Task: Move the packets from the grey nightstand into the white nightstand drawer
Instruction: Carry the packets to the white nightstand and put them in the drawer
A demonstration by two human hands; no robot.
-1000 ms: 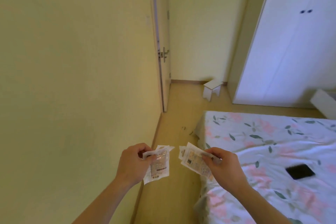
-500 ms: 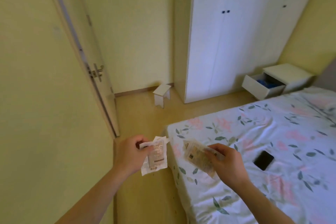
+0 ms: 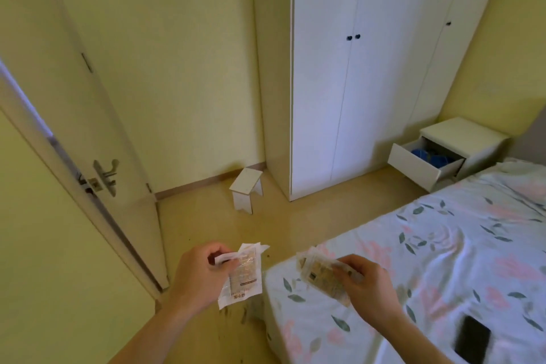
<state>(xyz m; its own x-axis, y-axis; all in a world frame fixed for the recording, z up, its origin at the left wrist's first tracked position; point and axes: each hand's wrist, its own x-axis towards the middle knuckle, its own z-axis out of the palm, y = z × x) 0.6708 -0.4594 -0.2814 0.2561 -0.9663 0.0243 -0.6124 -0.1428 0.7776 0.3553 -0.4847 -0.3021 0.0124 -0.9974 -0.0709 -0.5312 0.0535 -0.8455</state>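
Bedroom floor below: each raised hand point(image 3: 204, 272) point(image 3: 366, 284) pinches packets point(image 3: 243, 275).

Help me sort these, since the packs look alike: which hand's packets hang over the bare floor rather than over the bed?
The left hand holds those packets, over the floor beside the bed. The right hand's bundle sits above the mattress corner.

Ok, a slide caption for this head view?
Both hands, left and right, carry packets toward the open white nightstand drawer.
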